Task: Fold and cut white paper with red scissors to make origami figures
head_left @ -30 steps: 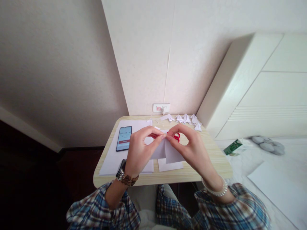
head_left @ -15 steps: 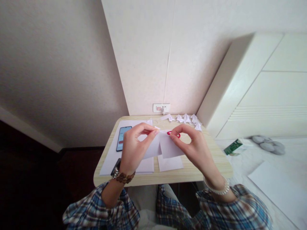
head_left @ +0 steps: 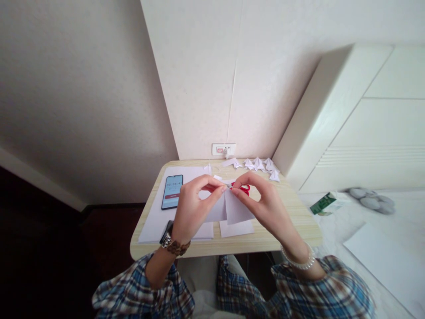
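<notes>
A creased piece of white paper (head_left: pixel 237 210) hangs above the small table, pinched along its top edge by both hands. My left hand (head_left: pixel 201 201) grips it between thumb and index finger near the middle. A short way to the right, my right hand (head_left: pixel 262 199) pinches the same edge, fingertips close to those of the left. Behind the right fingertips lie scissors with red handles (head_left: pixel 245 189), partly hidden by the hand and paper. Another white square of paper (head_left: pixel 236 228) lies flat on the table below.
Several folded paper pieces (head_left: pixel 258 164) line the back right of the wooden table (head_left: pixel 292 221). At left a phone (head_left: pixel 172 192) rests on white sheets (head_left: pixel 151 226). A wall socket (head_left: pixel 223 149) sits behind. To the right are a green-and-white packet (head_left: pixel 323 204) and a grey fluffy item (head_left: pixel 372 200).
My left hand has moved right, toward the right hand, so the fingertips are closer together. The right hand has shifted slightly left, and more of the scissors and phone shows.
</notes>
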{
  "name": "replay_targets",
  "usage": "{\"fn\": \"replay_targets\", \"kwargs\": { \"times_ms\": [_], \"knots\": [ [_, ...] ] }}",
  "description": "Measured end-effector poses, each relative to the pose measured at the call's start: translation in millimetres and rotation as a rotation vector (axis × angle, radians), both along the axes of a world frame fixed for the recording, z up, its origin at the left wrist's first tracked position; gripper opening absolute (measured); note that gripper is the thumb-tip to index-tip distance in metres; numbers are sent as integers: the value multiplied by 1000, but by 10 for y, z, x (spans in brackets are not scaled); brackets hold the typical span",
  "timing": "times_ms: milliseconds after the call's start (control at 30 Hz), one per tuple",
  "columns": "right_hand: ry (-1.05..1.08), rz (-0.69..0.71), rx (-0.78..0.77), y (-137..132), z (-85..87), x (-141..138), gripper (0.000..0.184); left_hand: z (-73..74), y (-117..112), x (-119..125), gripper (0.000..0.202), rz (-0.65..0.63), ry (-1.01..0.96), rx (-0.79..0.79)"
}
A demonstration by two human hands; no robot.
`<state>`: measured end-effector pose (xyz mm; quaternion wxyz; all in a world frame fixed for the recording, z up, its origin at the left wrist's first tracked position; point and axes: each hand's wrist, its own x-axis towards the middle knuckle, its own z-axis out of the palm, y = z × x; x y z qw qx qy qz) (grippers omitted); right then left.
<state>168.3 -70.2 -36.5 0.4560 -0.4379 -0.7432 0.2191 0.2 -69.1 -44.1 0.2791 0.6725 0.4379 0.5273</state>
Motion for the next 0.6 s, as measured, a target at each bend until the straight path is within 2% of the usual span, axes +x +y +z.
{"fn": "replay_targets", "kwargs": {
  "times_ms": [600],
  "knots": [
    [-16,15,-25,13,-24,16,8,-12,-17,24,7,-37,-28,-10]
  ]
}}
